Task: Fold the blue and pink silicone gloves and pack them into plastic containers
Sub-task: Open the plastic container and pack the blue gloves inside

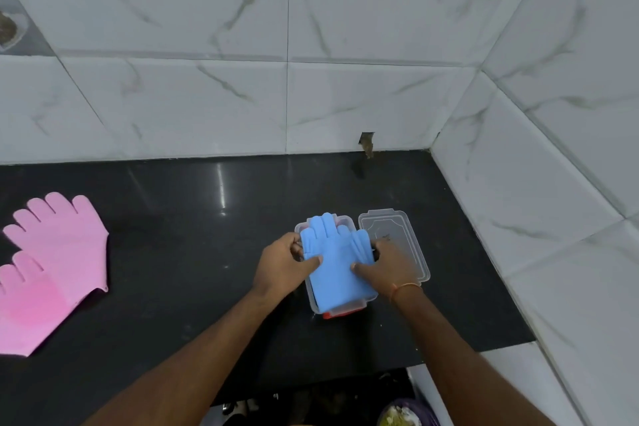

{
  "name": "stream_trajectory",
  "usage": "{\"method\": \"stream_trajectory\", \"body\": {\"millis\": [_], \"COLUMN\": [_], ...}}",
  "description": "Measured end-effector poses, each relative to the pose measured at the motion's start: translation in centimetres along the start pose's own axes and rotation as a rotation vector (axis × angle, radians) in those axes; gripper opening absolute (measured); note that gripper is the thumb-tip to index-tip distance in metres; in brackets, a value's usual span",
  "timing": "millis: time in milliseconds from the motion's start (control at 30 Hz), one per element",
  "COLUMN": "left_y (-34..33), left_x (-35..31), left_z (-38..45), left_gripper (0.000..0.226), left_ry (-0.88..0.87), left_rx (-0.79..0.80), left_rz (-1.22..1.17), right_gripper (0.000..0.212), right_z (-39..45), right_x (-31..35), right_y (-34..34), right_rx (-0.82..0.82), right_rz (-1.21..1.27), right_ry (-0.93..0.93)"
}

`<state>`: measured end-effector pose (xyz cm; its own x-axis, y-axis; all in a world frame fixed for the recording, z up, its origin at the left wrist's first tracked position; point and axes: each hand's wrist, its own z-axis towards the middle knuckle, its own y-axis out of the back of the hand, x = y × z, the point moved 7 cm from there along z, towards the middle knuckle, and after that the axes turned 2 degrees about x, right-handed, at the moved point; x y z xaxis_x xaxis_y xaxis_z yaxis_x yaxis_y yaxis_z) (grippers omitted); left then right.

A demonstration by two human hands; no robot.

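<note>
Both hands, left and right, pinch the blue silicone gloves from either side, squeezing them narrow to fit the clear plastic container.

Both hands press blue gloves into container (lid beside).

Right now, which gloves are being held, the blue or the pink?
The blue gloves: both hands grip them over the clear container. The pink gloves lie untouched at the counter's far left.

Matt blue gloves; clear plastic container; glossy black counter; polished marble-look tiles.
</note>
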<state>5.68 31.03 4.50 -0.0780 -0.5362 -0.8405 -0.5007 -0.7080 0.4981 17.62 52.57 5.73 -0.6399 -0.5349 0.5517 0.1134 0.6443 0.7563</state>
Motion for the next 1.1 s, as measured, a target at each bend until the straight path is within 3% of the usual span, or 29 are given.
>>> {"method": "stream_trajectory", "body": {"millis": [100,233,300,400,467,600,833,1100], "left_y": [0.4,1.4,2.2,1.2,-0.4,-2.7,-4.6,-6.0], "left_x": [0.0,-0.2,-1.8,-4.4,-5.4,-7.0,-5.9,-5.3], "left_z": [-0.1,-0.4,-0.9,-1.5,-1.3,0.1,1.4,2.5], "left_gripper": [0.042,0.084,0.078,0.063,0.065,0.068,0.051,0.044], "left_ry": [-0.065,-0.072,-0.234,-0.519,-0.571,-0.551,-0.346,-0.331], "left_rx": [-0.051,-0.079,-0.081,0.100,0.277,0.419,0.569,0.555], "left_rz": [0.077,0.220,0.345,0.605,0.737,0.889,1.053,1.259], "right_gripper": [0.063,0.077,0.070,0.064,0.069,0.071,0.067,0.097], "right_z": [0.1,-0.8,-1.8,-2.4,-2.3,-1.7,-0.3,1.9], "right_x": [0.8,2.4,3.6,4.9,5.5,6.6,5.8,4.3], "right_y": [0.0,1.4,2.0,1.0,-0.3,-2.6,-4.9,-8.0], "right_rx": [-0.036,-0.141,-0.202,-0.108,0.000,0.090,0.171,0.235], "right_rz": [-0.110,-0.248,-0.240,-0.315,-0.389,-0.517,-0.585,-0.550], "right_ry": [0.049,0.161,0.272,0.386,0.376,0.366,0.311,0.212]}}
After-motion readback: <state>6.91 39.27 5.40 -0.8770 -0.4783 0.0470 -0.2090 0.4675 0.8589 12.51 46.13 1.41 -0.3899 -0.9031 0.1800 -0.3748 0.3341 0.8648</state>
